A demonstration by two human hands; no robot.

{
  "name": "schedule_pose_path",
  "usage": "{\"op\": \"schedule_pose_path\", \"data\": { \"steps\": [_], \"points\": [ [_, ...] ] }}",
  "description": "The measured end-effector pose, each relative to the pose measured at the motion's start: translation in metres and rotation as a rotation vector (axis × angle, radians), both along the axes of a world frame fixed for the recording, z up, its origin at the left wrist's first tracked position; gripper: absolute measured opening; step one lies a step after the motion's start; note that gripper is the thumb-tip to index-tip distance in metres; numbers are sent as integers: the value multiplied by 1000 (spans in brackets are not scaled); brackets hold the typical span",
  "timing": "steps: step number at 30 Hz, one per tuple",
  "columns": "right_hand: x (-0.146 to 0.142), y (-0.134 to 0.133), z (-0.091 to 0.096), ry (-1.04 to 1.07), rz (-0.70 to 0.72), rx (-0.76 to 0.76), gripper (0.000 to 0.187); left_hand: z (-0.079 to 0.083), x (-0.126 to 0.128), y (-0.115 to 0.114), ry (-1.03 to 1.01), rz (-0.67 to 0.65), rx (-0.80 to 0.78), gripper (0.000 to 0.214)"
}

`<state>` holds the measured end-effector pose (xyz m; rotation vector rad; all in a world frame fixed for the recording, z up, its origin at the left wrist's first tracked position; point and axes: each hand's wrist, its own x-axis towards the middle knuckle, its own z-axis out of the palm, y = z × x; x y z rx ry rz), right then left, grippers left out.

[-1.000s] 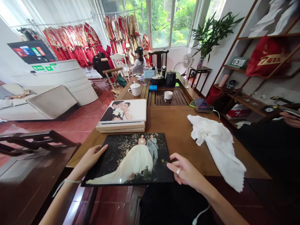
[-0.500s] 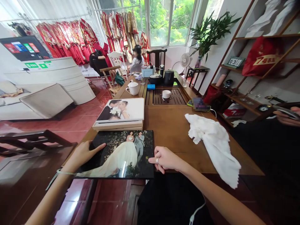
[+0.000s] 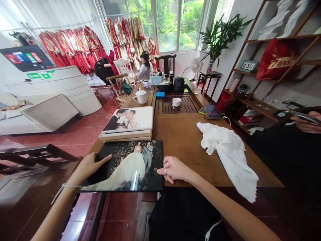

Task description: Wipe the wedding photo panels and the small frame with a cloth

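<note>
1. Photo panel point(image 3: 125, 172), one, dark and glossy, printed with a couple in wedding dress; lies face up at the left part of the near edge of the bench point(image 3: 179, 140), projecting past that edge. Contact with the bench top: cannot tell.
2. Left hand point(image 3: 90, 167), holding the panel by its left side, thumb on the face, other fingers hidden.
3. Right hand point(image 3: 175, 170), ringed, holding the panel's right side, one fingertip on the face, other fingers curled by the edge.
4. Stack of pale frames point(image 3: 134, 119), couple portrait on top; along the bench's left edge, just beyond the panel.
5. White cloth point(image 3: 225, 147), crumpled; toward the near right corner, its end hanging over the near edge.
6. Phone point(image 3: 213, 112), cabled; by the right edge.
</note>
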<state>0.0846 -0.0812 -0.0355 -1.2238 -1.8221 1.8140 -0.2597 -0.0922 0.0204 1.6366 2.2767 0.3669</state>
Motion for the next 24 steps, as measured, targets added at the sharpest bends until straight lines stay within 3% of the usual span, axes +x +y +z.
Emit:
{"op": "schedule_pose_path", "data": {
  "steps": [10,18,24],
  "points": [
    [-8,12,16,-81,45,88,34,1,-6,10,-15,-12,22,55],
    [-12,24,34,-255,209,198,41,-8,-14,11,136,9,46,59],
    [-9,25,35,-301,287,274,44,-10,-14,1,117,10,33,56]
  ]
}}
